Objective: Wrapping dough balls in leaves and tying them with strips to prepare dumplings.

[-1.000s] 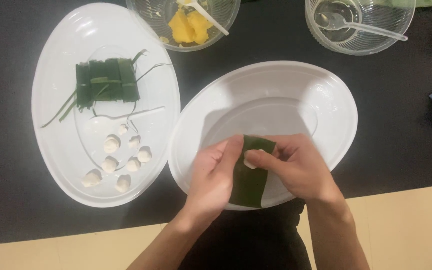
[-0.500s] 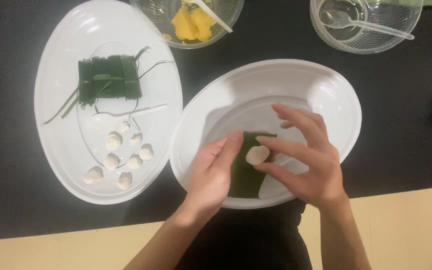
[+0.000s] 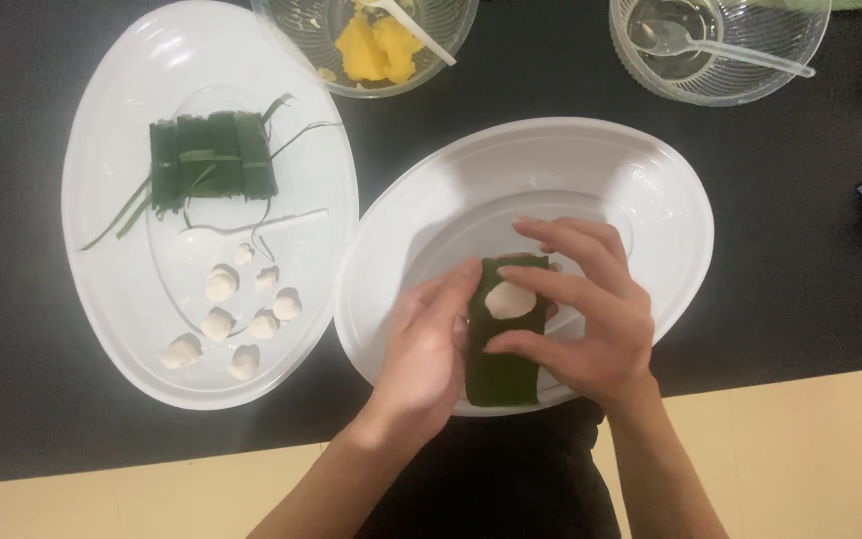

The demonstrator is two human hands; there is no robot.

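While both hands (image 3: pixel 511 334) grasp green leaf strip (image 3: pixel 504 369), white dough ball (image 3: pixel 509 299) atop; oval plate (image 3: pixel 650 200) beneath

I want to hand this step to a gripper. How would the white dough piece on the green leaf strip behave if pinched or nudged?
The white dough piece looks soft and flattened, so a pinch would probably dent it. It lies low on the leaf strip, so rolling seems unlikely. It looks light, perhaps sticky. The left hand and right hand hold the strip.

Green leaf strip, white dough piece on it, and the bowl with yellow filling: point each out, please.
green leaf strip (image 3: pixel 503 377): head view, on its bare lower half.
white dough piece (image 3: pixel 509 299): head view, on its middle.
bowl with yellow filling (image 3: pixel 451 35): head view, on its clear right wall.
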